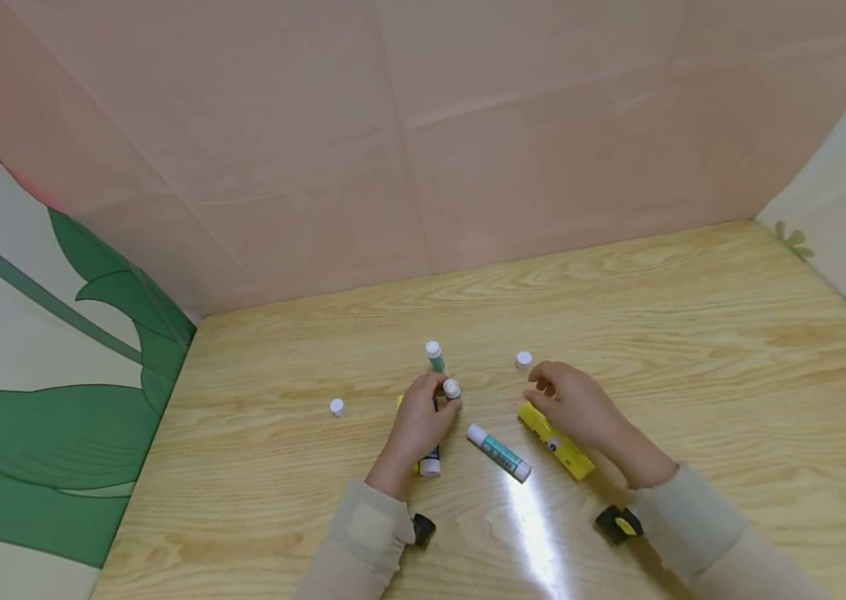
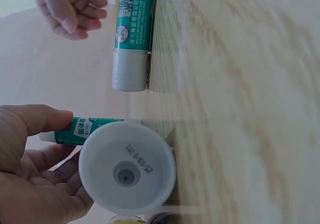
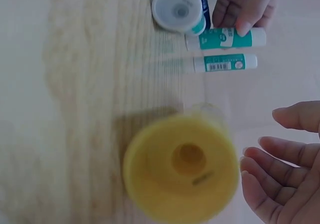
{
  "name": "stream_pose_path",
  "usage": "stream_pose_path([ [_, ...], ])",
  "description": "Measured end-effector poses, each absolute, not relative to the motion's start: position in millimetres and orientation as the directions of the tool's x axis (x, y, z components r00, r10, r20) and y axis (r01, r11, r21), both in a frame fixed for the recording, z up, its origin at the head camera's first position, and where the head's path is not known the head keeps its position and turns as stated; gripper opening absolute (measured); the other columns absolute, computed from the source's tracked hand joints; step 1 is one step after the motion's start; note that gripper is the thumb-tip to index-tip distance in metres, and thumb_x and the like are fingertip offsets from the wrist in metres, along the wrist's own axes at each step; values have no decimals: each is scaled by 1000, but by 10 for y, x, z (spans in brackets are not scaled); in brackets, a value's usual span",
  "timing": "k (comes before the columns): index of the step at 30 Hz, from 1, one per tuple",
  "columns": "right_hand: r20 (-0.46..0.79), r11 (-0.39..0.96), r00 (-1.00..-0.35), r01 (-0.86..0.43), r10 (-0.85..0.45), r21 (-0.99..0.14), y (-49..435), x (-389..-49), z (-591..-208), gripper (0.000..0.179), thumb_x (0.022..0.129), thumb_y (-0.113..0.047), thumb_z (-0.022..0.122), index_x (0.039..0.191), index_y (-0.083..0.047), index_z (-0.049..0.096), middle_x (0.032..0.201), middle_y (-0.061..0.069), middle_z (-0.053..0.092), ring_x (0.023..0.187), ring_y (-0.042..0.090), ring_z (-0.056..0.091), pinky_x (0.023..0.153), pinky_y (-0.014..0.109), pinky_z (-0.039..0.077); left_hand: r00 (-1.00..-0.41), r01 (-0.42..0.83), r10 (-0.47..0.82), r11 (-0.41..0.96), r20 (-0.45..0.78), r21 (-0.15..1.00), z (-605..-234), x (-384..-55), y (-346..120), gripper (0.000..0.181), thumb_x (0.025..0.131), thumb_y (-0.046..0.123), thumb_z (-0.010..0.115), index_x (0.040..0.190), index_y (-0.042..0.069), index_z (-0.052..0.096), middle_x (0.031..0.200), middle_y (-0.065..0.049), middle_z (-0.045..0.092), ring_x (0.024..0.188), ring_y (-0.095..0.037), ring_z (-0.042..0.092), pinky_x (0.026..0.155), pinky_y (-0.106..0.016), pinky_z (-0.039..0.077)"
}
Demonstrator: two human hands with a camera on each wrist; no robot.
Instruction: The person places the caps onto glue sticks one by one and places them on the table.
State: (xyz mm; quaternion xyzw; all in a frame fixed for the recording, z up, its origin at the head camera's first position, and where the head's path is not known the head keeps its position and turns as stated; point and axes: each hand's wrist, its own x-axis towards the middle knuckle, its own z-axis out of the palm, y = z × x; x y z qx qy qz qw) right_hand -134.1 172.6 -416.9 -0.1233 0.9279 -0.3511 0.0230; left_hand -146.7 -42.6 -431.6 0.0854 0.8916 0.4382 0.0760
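Left hand (image 1: 419,421) pinches an upright glue stick (image 1: 453,392) on the desk (image 1: 693,358); right hand (image 1: 576,407), empty, relaxed, nr. yellow glue stick (image 1: 561,448) (lying flat). Prob. part-done: 2nd upright stick (image 1: 434,357) stands behind, teal glue stick (image 1: 499,453) etc. lie.

On the lying stick (image 2: 132,29) we read 得力集团有限公司 beside a barcode, with a round, crossed-out 0-3 sign below. The held stick (image 2: 82,129) shows us 固体胶 on a white patch; the line beneath is too small. The dark stick's base (image 2: 127,196) carries a date-like code starting "25/0", its rest unclear. We spot a barcode and a round sign on the rear stick (image 3: 220,64); the mark on the yellow base (image 3: 150,184) is blurred.
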Motion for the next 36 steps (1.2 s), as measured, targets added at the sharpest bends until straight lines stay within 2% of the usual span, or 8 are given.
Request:
stream_pose_path([
  [5, 34, 724, -966, -216, -257, -655, 1757, -1390, -4170, 19, 83, -13, 56, 94, 2, 55, 83, 8, 55, 75, 22, 51, 63, 36, 45, -973, 100, 227, 604, -51, 791, -4320, -1462, -432, 25, 83, 13, 58, 105, 3, 53, 98, -4, 50, 93, -21, 49, 77, -30, 42],
  [11, 25, 723, -960, -226, -278, -653, 1792, -1450, -4178, 19, 83, -12, 55, 95, 2, 55, 83, 7, 55, 75, 21, 51, 64, 36, 44, -973, 103, 225, 602, -45, 792, -4315, -1445, -441, 24, 83, 13, 58, 104, 4, 53, 98, -3, 52, 91, -18, 49, 75, -29, 42],
  [20, 48, 725, -954, -257, -296, -639, 1861, -1546, -4225, 17, 82, -9, 57, 92, 4, 56, 79, 8, 55, 73, 22, 51, 63, 36, 44, -968, 99, 245, 547, -46, 831, -4309, -1438, -457, 17, 84, 12, 57, 99, 7, 52, 86, 0, 53, 70, -10, 44, 58, -22, 40],
  [30, 78, 704, -940, -303, -333, -643, 1889, -1605, -4285, 17, 80, -7, 58, 91, 5, 55, 77, 8, 55, 72, 22, 52, 63, 36, 44, -967, 83, 249, 514, -56, 854, -4305, -1420, -474, 15, 86, 13, 54, 99, 9, 49, 82, 1, 53, 68, -9, 44, 57, -21, 40],
  [36, 52, 703, -933, -304, -356, -643, 1889, -1665, -4323, 19, 81, -8, 57, 94, 6, 55, 79, 8, 55, 71, 20, 51, 62, 35, 44, -968, 75, 246, 485, -54, 871, -4322, -1412, -484, 13, 87, 12, 52, 99, 8, 48, 84, 0, 55, 70, -9, 46, 59, -21, 40],
])
